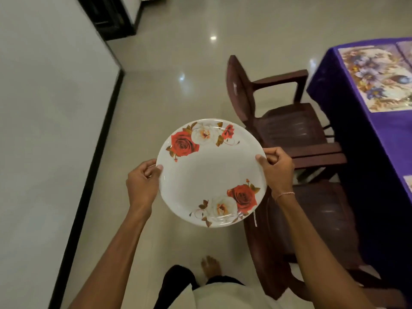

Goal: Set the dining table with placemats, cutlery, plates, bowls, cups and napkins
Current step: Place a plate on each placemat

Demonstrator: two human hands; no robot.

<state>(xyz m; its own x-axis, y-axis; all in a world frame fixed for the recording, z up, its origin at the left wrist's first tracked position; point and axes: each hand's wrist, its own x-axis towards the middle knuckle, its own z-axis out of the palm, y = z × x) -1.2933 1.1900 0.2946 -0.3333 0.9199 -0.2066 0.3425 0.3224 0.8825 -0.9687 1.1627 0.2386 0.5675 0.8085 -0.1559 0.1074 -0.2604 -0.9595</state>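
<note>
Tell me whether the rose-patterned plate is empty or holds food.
Empty. The plate has a bare white centre, only printed roses near its rim.

Counter point(388, 134) far right, purple tablecloth point(347, 157) draped over it. Floral placemat point(374, 79) flat on top, second placemat point(405, 52) just beyond. Glossy floor point(178, 97) carries two brown chairs point(292, 128) beside counter.

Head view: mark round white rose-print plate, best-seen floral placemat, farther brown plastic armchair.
round white rose-print plate point(207, 175), head view, bare centre.
best-seen floral placemat point(376, 81), head view, printed middle.
farther brown plastic armchair point(292, 128), head view, seat.
</note>
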